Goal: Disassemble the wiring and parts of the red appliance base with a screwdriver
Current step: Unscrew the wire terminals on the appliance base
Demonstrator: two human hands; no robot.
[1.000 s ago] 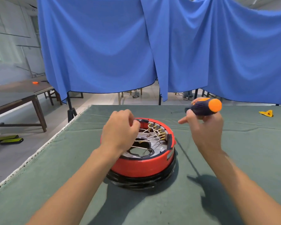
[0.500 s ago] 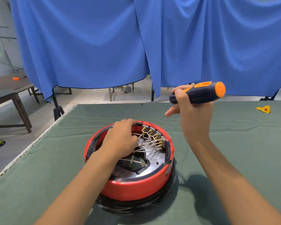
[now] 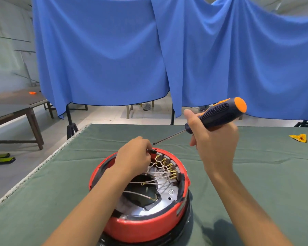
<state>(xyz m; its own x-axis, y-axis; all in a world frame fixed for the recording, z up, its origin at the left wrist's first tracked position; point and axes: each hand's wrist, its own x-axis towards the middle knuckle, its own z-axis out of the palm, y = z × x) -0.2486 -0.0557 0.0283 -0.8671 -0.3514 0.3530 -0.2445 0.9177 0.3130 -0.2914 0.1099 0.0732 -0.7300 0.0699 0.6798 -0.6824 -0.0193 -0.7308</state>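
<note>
My left hand [image 3: 133, 155] pinches a small black part at the red base's [image 3: 142, 226] 12 o'clock rim; my right hand [image 3: 213, 139] grips the screwdriver [image 3: 215, 114], tip toward 8 o'clock

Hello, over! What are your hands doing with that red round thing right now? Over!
Right hand grips screwdriver, tip in the air. Left hand pinches a small black part at red base rim. Wires still connected.

— Bright in here, even daylight, and the blue curtain [image 3: 103, 55] glows evenly across the top.
— Soft shadows fall toward the lower right of the desk [image 3: 256, 174], under the arm.
— Edges bend, wide lens. Upper left looks hazy and washed out; the centre stays sharp.
</note>
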